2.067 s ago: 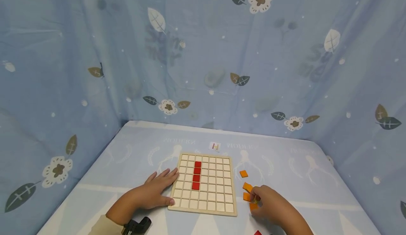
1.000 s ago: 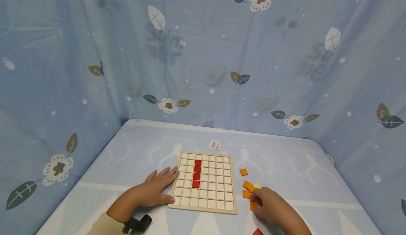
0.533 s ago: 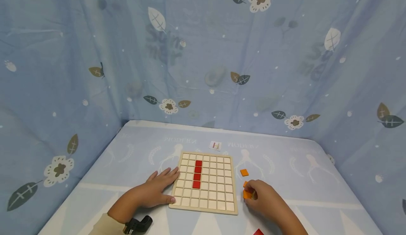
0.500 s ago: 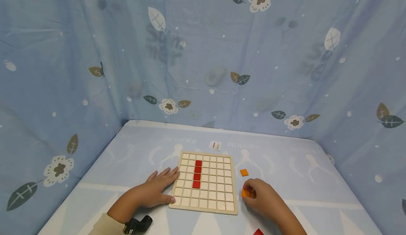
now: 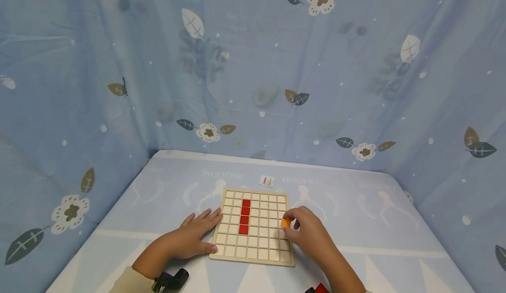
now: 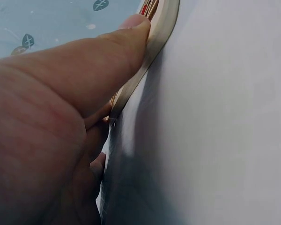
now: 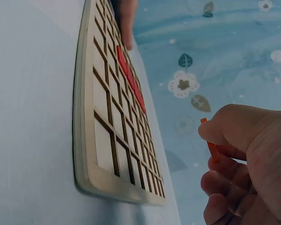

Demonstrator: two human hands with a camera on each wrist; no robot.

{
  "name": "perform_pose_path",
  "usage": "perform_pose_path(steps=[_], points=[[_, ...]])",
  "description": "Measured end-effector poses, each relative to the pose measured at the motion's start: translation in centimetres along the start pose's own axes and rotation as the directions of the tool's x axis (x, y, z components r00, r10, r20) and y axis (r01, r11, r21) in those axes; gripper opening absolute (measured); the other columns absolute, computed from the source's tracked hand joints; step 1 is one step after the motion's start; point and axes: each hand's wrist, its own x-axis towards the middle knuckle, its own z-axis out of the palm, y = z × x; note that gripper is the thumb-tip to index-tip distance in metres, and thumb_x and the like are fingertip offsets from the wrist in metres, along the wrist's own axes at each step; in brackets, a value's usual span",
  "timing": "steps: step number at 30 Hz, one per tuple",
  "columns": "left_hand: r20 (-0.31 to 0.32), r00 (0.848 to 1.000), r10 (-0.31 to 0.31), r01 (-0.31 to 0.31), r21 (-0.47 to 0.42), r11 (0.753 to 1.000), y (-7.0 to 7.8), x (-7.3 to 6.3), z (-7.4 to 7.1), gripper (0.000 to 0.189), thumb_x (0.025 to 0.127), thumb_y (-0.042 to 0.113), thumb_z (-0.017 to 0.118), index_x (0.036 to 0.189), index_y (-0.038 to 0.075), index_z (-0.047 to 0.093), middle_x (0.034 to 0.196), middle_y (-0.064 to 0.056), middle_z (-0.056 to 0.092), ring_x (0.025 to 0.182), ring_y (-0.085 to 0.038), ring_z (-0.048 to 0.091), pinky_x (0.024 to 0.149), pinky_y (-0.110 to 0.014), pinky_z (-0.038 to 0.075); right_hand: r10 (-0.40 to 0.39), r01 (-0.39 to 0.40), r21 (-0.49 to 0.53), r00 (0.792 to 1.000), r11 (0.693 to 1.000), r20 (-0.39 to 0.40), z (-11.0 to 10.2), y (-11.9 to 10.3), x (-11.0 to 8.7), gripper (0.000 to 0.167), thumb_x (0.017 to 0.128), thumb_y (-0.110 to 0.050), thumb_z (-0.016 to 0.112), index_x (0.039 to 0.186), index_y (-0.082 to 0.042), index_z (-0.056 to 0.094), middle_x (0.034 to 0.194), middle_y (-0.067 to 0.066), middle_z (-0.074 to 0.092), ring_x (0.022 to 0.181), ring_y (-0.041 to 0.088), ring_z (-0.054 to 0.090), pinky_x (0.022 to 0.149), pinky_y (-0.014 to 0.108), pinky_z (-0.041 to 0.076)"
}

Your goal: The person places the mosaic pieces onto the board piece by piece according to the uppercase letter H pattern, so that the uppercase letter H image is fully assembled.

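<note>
- Head view: the right hand (image 5: pixel 305 230) pinches an orange tile (image 5: pixel 285 223) between thumb and fingertips, over the right side of a wooden board (image 5: pixel 251 262)
- Whether the right hand's fingers hide more tiles behind this one, I cannot tell
- The left hand (image 5: pixel 193 239) lies with its fingers spread at the board's left side, fingertips on the rim and thumb at the near left corner, gripping nothing between them
- Four red tiles (image 5: pixel 244 219) stand in one line in the third column from the left, from the second row to the fifth counting from the far edge; pale squares fill the cells around them
- Left wrist view: the left thumb presses on the board's rim, and a sliver of red shows just past its tip
- Right wrist view: the orange tile is seen nearly edge-on between thumb and finger, apart from the board
- The board lies flat on a pale blue and white table (image 5: pixel 352 227), and a small printed card (image 5: pixel 266 181) lies just beyond its far edge
- A beige sleeve (image 5: pixel 132 280) and a black device (image 5: pixel 174 280) show at the left wrist
- Near the right forearm, a red piece (image 5: pixel 321 288) is cut off by the lower edge
- A blue curtain (image 5: pixel 245 69) with leaves and flowers hangs behind
</note>
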Motion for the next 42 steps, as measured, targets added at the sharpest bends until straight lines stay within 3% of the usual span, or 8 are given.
perform_pose_path(steps=[4,8,16,25,31,38,42], points=[[-0.004,1.0,-0.008,0.008,0.02,1.0,0.1,0.1,0.1,0.099,0.09,0.058,0.073,0.168,0.021,0.025,0.176,0.002,0.018,0.164,-0.035,0.008,0.124,-0.071,-0.002,0.032,-0.032,-0.008,0.999,0.999,0.042,0.0,-0.2,0.2,0.023,0.087,-0.013,0.082,0.107,-0.02,0.073,0.104,-0.009,0.063,0.086,0.012,0.056,0.068,0.025,0.051],[-0.006,1.0,-0.01,0.01,0.021,1.0,0.2,0.1,0.2,0.099,0.09,0.057,0.074,0.168,0.02,0.025,0.176,0.002,0.018,0.164,-0.035,0.008,0.124,-0.071,-0.002,0.133,-0.128,-0.067,0.989,0.989,0.069,-0.6,1.2,0.2,0.022,0.086,-0.014,0.082,0.106,-0.019,0.073,0.104,-0.005,0.064,0.086,0.013,0.056,0.072,0.03,0.05],[-0.002,1.0,-0.013,0.013,0.016,1.0,0.2,0.1,0.1,0.098,0.091,0.057,0.074,0.168,0.021,0.025,0.176,0.002,0.017,0.164,-0.035,0.007,0.124,-0.07,-0.003,0.326,-0.317,-0.18,0.945,0.931,0.023,-2.9,5.5,0.4,0.024,0.09,-0.016,0.079,0.112,-0.008,0.074,0.112,0.011,0.067,0.093,0.025,0.061,0.088,0.05,0.055],[0.007,1.0,-0.001,0.001,0.024,1.0,0.1,0.1,0.1,0.098,0.092,0.058,0.073,0.169,0.021,0.024,0.176,0.001,0.017,0.164,-0.035,0.007,0.124,-0.07,-0.002,0.439,-0.424,-0.168,0.896,0.89,0.068,-3.1,7.5,0.3,0.026,0.09,-0.012,0.076,0.114,-0.004,0.072,0.107,0.015,0.064,0.093,0.028,0.057,0.088,0.049,0.055],[-0.001,1.0,0.001,-0.001,0.02,1.0,0.1,0.2,0.0,0.098,0.092,0.057,0.073,0.168,0.019,0.025,0.176,0.001,0.016,0.164,-0.036,0.007,0.124,-0.071,-0.003,0.416,-0.405,-0.144,0.908,0.903,0.055,-3.1,8.1,0.4,0.029,0.092,-0.015,0.073,0.118,-0.003,0.072,0.113,0.018,0.063,0.097,0.03,0.057,0.09,0.053,0.055],[0.002,1.0,0.001,-0.001,0.018,1.0,0.0,0.1,0.0,0.098,0.092,0.057,0.073,0.169,0.02,0.025,0.177,0.001,0.015,0.164,-0.035,0.006,0.124,-0.07,-0.004,0.392,-0.381,-0.178,0.92,0.907,0.027,-2.3,8.2,0.3,0.052,0.09,-0.044,0.082,0.121,-0.004,0.07,0.118,0.021,0.063,0.103,0.032,0.059,0.092,0.057,0.054],[0.001,1.0,0.004,-0.004,0.01,1.0,0.0,0.0,0.0,0.097,0.092,0.057,0.073,0.168,0.021,0.025,0.177,0.002,0.015,0.164,-0.035,0.006,0.124,-0.07,-0.004,0.382,-0.375,-0.189,0.924,0.908,0.003,-2.2,8.4,0.4,0.047,0.093,-0.039,0.079,0.122,-0.003,0.07,0.114,0.019,0.063,0.098,0.03,0.059,0.091,0.055,0.055]])
